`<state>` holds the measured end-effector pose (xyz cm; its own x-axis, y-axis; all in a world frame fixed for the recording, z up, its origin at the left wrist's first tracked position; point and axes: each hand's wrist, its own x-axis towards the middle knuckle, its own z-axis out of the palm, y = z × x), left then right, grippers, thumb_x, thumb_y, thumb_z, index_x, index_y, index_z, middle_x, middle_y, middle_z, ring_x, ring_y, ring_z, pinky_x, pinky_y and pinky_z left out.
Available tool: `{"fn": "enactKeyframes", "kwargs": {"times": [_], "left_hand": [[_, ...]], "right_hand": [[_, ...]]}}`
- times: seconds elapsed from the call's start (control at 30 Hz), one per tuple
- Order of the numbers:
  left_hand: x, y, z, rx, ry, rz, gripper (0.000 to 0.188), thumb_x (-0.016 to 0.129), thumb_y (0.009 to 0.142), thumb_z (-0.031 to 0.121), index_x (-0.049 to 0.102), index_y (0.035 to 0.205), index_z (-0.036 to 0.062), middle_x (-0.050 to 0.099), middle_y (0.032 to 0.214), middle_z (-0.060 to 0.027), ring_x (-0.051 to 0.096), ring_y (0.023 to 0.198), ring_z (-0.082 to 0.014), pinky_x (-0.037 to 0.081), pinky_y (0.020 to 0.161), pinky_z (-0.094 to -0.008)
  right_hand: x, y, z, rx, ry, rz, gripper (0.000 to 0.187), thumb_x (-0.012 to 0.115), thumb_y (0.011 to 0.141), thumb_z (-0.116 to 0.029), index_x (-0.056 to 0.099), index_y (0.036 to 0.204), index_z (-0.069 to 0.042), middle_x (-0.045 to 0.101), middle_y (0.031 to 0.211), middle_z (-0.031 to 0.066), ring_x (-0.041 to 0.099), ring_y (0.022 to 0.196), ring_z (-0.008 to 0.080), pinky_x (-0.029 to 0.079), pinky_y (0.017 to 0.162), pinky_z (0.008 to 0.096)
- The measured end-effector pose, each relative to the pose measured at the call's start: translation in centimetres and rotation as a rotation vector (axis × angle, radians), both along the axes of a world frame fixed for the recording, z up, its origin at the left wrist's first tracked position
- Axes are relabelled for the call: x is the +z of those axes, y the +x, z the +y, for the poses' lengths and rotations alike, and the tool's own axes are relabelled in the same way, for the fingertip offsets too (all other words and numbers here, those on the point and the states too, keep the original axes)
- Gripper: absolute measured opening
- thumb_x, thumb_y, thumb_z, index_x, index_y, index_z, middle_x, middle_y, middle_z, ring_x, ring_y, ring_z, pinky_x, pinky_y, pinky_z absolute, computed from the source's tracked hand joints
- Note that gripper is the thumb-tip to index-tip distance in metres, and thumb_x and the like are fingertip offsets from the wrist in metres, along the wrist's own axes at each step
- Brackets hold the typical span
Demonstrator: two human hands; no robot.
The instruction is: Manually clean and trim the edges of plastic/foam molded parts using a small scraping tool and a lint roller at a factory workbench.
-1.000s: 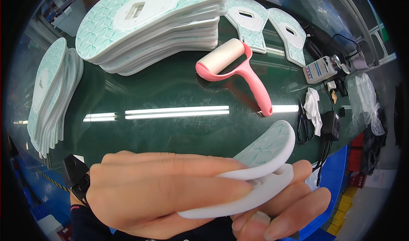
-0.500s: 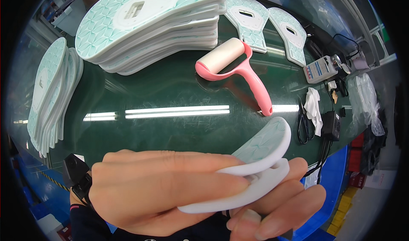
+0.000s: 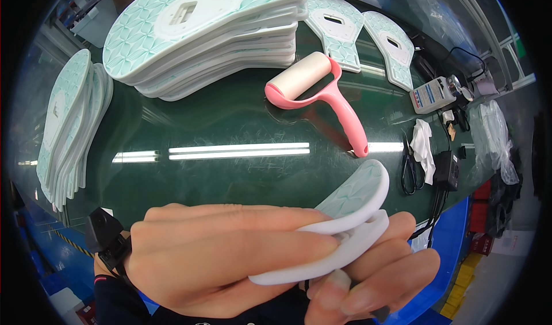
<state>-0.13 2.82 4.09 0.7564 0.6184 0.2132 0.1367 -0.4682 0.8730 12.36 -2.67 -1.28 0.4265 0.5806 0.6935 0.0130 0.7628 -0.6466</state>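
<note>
Close in front of me is a pair of curved white panels, the upper one with a mint-green embossed top and the lower one showing only its white edge. A gap parts them at the near side. My left hand grips them from the left, one finger reaching into that gap. At the right, my right hand holds the pieces from behind and below, its fingers curled; part of it is hidden by the lower panel. Beyond them a pink-handled roller with a white cylinder lies on the green table.
A tall stack of mint-patterned panels stands at the back, another stack at the left. Two single panels lie at the back right. Along the right are a white bottle, scissors, white tissue and a black adapter.
My left hand and the panels have shifted slightly to the right. My right hand stays nearly in place, its thumb a little higher against the lower panel.
</note>
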Motion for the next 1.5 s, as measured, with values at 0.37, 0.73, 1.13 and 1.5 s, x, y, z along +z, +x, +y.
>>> {"fn": "enactKeyframes", "kwargs": {"times": [0.37,0.73,1.13,1.5], "left_hand": [[-1.8,0.1,-0.3,0.132,0.079,-0.206,0.020,0.065,0.065,-0.008,0.059,0.083,-0.0015,0.063,0.080,-0.0216,0.065,0.066,-0.0276,0.055,0.055,-0.0268],[-2.4,0.1,-0.1,0.122,0.003,-0.253,0.023,0.067,0.064,-0.006,0.060,0.085,-0.0001,0.063,0.083,-0.0225,0.065,0.069,-0.0280,0.054,0.056,-0.0282],[-1.7,0.1,0.0,0.032,-0.038,-0.182,0.029,0.064,0.064,-0.011,0.059,0.090,0.0001,0.060,0.093,-0.0252,0.064,0.081,-0.0297,0.054,0.066,-0.0302],[-1.4,0.2,0.0,0.069,0.000,-0.125,0.028,0.067,0.063,-0.009,0.060,0.088,0.0014,0.062,0.091,-0.0204,0.064,0.079,-0.0272,0.053,0.065,-0.0278]], "right_hand": [[-0.4,1.9,1.3,0.001,0.081,-0.275,0.025,0.061,0.066,0.007,0.046,0.080,-0.007,0.047,0.061,0.0017,0.042,0.054,0.0102,0.037,0.059,0.0186],[-1.2,3.3,2.2,0.085,0.231,-0.334,0.024,0.058,0.066,0.010,0.045,0.080,-0.006,0.047,0.061,0.0019,0.040,0.050,0.0088,0.035,0.056,0.0168],[1.3,1.8,1.5,0.022,0.102,-0.282,0.026,0.055,0.065,0.012,0.045,0.081,-0.005,0.046,0.061,0.0031,0.039,0.048,0.0101,0.036,0.051,0.0182],[3.3,1.3,-1.4,-0.029,-0.505,-0.075,0.029,0.069,0.045,0.012,0.061,0.063,-0.009,0.058,0.060,0.0001,0.052,0.066,0.0148,0.041,0.064,0.0247]]}}
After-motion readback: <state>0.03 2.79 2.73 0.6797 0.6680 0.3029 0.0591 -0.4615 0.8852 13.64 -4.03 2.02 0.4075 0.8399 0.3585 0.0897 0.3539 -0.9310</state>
